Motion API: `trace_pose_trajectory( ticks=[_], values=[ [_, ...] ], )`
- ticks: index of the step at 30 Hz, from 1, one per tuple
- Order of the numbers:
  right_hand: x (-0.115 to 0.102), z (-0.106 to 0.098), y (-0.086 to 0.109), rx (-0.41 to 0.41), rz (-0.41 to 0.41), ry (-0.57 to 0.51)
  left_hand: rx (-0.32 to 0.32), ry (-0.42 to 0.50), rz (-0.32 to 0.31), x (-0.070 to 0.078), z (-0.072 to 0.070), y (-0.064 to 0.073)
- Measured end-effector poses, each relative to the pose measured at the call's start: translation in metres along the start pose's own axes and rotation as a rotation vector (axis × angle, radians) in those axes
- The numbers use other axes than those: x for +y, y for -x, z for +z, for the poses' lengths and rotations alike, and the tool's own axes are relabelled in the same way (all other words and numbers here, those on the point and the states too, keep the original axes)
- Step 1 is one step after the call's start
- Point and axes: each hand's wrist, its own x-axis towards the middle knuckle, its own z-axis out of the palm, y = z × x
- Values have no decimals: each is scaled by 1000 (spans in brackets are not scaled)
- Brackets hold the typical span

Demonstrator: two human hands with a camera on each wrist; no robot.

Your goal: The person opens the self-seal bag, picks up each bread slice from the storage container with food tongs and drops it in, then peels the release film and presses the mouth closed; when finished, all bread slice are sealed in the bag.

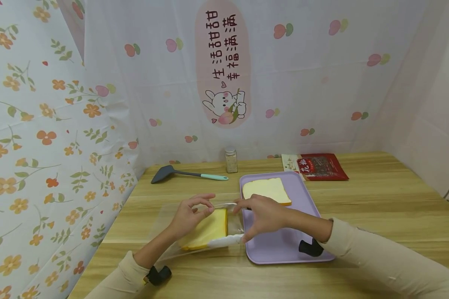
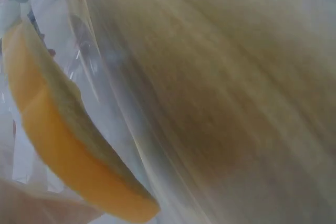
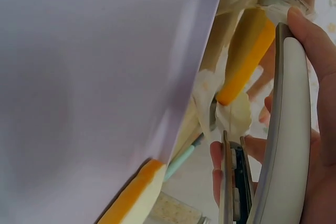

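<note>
A thick yellow bread slice with an orange crust (image 1: 211, 230) lies inside a clear plastic bag (image 1: 235, 225) on the wooden table (image 1: 194, 276). The left hand (image 1: 188, 216) arches over it, thumb and forefinger nearly meeting at the bag's rim, apparently pinching the film to steady it. The right hand (image 1: 267, 214) spans a curved white-and-grey object (image 3: 291, 108), thumb and fingers bent around it, presumably to work at the bag's right end. A pale bread slice (image 1: 267, 189) rests on the lilac rectangular tray (image 1: 277, 251), likely for a clean bed.

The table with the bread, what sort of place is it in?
Probably a kitchen-like corner: there's a spatula, a small jar and a slice of bread.
</note>
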Motion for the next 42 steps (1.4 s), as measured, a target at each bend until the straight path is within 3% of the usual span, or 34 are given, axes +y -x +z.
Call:
trace_pose_trajectory(
  ticks=[7,17,27,42],
  values=[
    [1,-2,-5,-34,-42,-36,-2,2,28,2,2,2],
    [3,0,-9,-78,-15,-50,-4,-29,29,2,0,3],
    [4,-3,0,-36,23,55,-11,-56,5,-1,-3,1],
    [10,-2,18,17,25,75,-28,-25,3,-3,-1,0]
  ],
)
